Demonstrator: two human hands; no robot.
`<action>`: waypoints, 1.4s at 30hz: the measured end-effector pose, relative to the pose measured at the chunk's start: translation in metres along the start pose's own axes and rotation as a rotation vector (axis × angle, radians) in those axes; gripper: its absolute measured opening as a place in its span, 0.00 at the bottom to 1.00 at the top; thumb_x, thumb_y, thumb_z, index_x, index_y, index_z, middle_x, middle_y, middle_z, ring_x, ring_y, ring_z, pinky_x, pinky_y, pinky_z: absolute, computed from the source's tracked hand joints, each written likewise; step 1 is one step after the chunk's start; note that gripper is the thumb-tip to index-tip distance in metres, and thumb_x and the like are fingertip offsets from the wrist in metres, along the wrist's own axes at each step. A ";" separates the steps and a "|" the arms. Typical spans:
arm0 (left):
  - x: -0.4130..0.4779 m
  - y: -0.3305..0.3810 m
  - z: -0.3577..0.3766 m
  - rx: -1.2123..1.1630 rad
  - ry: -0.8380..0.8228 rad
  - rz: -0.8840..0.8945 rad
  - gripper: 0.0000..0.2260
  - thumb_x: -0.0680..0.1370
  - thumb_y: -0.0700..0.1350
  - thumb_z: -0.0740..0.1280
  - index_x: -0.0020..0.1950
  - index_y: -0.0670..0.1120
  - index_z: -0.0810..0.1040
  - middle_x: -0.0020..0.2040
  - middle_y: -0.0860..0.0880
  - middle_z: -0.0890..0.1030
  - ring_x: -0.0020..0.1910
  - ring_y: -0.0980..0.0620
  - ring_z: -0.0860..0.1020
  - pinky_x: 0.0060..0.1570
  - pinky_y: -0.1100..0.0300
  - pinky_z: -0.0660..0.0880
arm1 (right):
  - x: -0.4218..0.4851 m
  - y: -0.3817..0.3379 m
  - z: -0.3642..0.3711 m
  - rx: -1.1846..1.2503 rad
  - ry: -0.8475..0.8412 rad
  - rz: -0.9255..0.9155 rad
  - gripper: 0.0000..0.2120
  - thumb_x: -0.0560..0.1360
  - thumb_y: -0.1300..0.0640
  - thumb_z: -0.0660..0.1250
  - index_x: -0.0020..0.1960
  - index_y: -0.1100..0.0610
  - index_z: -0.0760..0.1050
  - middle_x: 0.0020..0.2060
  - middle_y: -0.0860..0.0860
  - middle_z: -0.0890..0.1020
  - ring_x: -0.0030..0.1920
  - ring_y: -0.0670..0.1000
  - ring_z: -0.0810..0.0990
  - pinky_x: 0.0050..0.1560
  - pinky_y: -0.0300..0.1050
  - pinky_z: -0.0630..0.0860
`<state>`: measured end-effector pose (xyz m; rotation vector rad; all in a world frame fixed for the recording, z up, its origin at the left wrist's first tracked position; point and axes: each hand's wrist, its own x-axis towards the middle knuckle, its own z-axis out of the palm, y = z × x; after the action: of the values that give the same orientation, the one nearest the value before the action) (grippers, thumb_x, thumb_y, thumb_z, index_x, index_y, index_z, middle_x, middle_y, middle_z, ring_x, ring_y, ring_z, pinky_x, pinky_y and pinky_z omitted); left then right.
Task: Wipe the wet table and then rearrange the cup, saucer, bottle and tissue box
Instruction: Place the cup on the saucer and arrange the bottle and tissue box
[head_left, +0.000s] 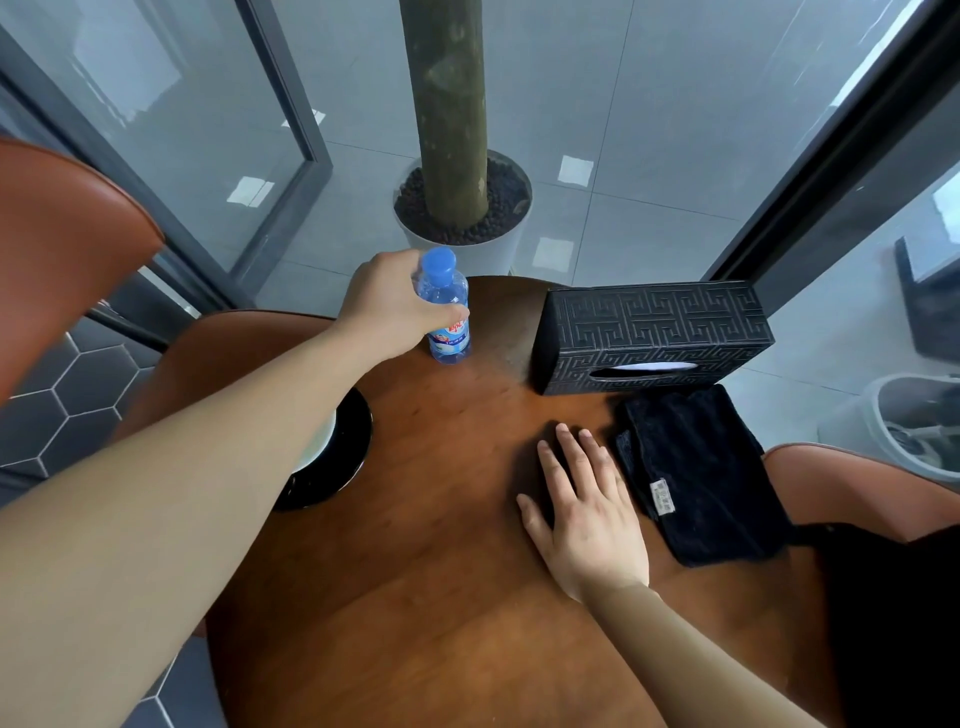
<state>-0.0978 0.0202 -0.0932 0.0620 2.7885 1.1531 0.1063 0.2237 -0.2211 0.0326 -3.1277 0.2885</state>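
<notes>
Bottle (450, 332) held in grip of left hand (387, 307) near tissue box (654, 325); right hand (587, 514) flat beside cloth (698, 467).

One bottle (450, 335), box (649, 322), saucer (349, 447), cloth (696, 467)

On round brown wooden table (441, 561): clear plastic bottle w/ blue cap (449, 317) upright at 12 o'clock, near far edge. Black patterned tissue box (649, 327) at 2, right of bottle, apart. Folded black cloth (696, 467) at 3, just in front of box. Round black saucer (349, 457) at 10 by left edge; white cup (321, 441) on it, mostly hidden. White plant pot (493, 254) on floor behind table, 12.
</notes>
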 end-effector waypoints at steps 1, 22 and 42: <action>0.000 -0.001 -0.001 -0.006 0.003 -0.002 0.18 0.69 0.48 0.79 0.57 0.47 0.82 0.54 0.49 0.85 0.53 0.51 0.83 0.55 0.46 0.81 | 0.000 0.000 0.000 0.003 0.001 0.000 0.31 0.80 0.38 0.56 0.77 0.55 0.67 0.79 0.54 0.63 0.80 0.56 0.55 0.78 0.55 0.55; -0.086 -0.006 0.011 -0.208 0.283 -0.070 0.31 0.72 0.44 0.78 0.72 0.49 0.71 0.64 0.47 0.77 0.60 0.54 0.79 0.62 0.57 0.77 | 0.001 0.002 -0.005 0.094 -0.034 0.003 0.31 0.80 0.37 0.54 0.77 0.53 0.66 0.80 0.51 0.62 0.80 0.56 0.55 0.79 0.54 0.56; -0.078 0.050 0.103 -0.335 -0.069 -0.164 0.25 0.77 0.50 0.72 0.73 0.48 0.71 0.62 0.49 0.81 0.58 0.54 0.81 0.64 0.54 0.76 | 0.057 0.101 -0.120 0.939 0.268 0.743 0.34 0.76 0.58 0.70 0.78 0.51 0.60 0.71 0.45 0.72 0.67 0.46 0.74 0.66 0.53 0.75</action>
<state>-0.0075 0.1213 -0.1230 -0.1512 2.4503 1.5198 0.0467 0.3443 -0.1214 -1.0413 -2.3128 1.5332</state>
